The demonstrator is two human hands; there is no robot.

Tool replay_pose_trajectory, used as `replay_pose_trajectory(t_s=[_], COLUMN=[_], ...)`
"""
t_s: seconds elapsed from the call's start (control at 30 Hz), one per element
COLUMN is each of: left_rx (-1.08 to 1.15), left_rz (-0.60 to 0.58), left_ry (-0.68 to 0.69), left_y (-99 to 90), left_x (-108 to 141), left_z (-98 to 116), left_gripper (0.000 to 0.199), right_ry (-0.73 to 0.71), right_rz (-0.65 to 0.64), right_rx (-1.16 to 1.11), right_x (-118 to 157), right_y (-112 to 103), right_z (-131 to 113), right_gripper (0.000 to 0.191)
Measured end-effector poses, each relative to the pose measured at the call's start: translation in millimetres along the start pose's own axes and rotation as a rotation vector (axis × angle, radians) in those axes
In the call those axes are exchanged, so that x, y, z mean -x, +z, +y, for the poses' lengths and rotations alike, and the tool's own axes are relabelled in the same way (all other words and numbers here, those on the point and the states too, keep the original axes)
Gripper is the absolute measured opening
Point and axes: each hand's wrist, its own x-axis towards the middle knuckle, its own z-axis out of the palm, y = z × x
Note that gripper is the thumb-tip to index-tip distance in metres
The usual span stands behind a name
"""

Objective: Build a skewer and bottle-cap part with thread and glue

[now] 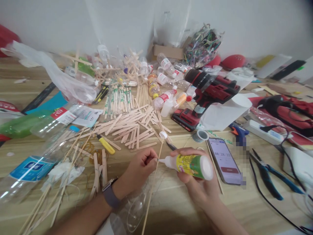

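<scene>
My right hand (199,178) is wrapped round a glue bottle (189,164) with a yellow and green label, tilted sideways. Its narrow nozzle points left and meets a thin bamboo stick (153,187). My left hand (144,163), a watch on its wrist, is closed in a pinch on the stick beside the nozzle tip. At the stick's far end is a small white cap (163,134). Below my hands lies a clear plastic bottle (137,209), partly hidden by my left arm. Thin thread seems to hang near the stick, though it is hard to make out.
Loose craft sticks (132,129) lie ahead, with plastic bottles (163,99) behind them. A red cordless drill (207,94) stands right of centre. Further right are a phone (224,160), pliers (266,173), a glue gun (239,132) and a power strip (264,132). A yellow-handled tool (107,145) lies left.
</scene>
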Motion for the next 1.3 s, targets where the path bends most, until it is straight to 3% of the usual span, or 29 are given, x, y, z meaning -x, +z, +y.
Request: replay_pose_trajectory(t_s=[0.83,1.0,1.3], left_rx=[-0.005,-0.005,-0.010], left_rz=[-0.011,-0.012,-0.006], left_ry=[-0.014,0.002,0.006], left_y=[-0.1,-0.5,-0.8], left_x=[0.0,-0.3,-0.2], left_z=[1.6,0.7,1.4], left_gripper=[0.012,0.012,0.011], right_ry=[0.070,0.032,0.008], right_rz=[0.048,0.010,0.019], right_rx=[-0.075,-0.014,0.022], right_x=[0.8,0.9,0.1], right_y=[-2.2,0.7,-1.0], right_z=[-3.9,-2.6,-4.4], right_gripper=[0.038,0.029,0.029])
